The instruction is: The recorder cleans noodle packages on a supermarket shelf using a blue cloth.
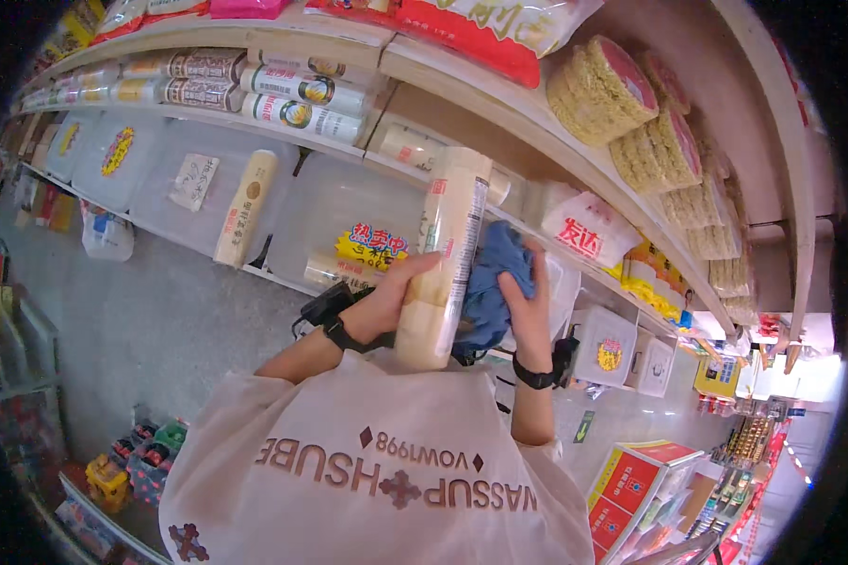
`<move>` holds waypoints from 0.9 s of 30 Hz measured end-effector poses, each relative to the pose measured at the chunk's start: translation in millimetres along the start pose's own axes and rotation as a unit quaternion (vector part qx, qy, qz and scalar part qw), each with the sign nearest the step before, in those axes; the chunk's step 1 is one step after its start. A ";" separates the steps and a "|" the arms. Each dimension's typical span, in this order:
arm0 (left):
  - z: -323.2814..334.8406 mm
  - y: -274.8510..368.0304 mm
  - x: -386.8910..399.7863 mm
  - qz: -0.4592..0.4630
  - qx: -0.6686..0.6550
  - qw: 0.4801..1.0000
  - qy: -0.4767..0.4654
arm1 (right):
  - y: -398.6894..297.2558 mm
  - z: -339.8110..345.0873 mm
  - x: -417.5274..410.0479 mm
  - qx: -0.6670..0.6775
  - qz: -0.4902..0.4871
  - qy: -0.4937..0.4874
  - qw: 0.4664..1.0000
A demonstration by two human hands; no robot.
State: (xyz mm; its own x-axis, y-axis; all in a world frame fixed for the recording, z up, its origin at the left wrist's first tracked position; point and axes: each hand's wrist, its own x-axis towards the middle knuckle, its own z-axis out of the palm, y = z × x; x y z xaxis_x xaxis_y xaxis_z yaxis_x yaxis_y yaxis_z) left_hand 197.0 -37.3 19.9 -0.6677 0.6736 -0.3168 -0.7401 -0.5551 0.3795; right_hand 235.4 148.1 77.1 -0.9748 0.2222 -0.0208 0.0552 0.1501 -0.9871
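My left hand (389, 300) grips a long, cylindrical pack of dried noodles (444, 282) in clear wrap with printed writing. The pack stands nearly upright in the picture, its lower end close to my shirt. A crumpled blue cloth (491, 282) is bunched in my right hand (528, 304), right beside the pack; whether it touches the wrap I cannot tell. Beyond the pack, another noodle pack (406, 146) lies on the shelf. A further noodle pack (247, 208) rests on a translucent plastic bin (177, 176) to the left, and one more (346, 272) lies near my left wrist.
Wrapped noodle packs (304, 106) fill the shelf at upper left. Above right, round noodle cakes (601, 88) are stacked beside a red and clear bag (480, 35). A white bag (576, 222) sits on the right shelf. Lidded bins (604, 346) and red cartons (636, 487) stand at right.
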 end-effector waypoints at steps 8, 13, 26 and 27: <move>11.7 10.6 -2.8 -0.023 -0.028 0.997 -0.066 | 4.9 23.6 14.4 -0.133 -0.435 0.151 0.878; 9.3 6.3 0.7 0.015 0.033 0.999 0.023 | 22.9 40.9 1.8 -0.018 -0.378 0.087 0.922; -10.8 -1.3 -0.1 0.023 -0.064 0.995 -0.074 | 1.9 13.7 -20.5 0.369 0.118 0.013 0.922; -9.2 -0.1 -0.1 0.014 -0.056 0.994 -0.091 | 6.3 5.4 -12.4 0.413 0.134 -0.029 0.900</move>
State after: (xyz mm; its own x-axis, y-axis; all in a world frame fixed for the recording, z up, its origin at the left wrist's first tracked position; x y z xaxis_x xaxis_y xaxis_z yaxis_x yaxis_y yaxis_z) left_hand 196.4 -41.9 11.9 -0.6707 0.7283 -0.1408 -0.7320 -0.6191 0.2844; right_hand 246.7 141.1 70.3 -0.9616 0.0889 -0.2595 0.1336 -0.6745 -0.7261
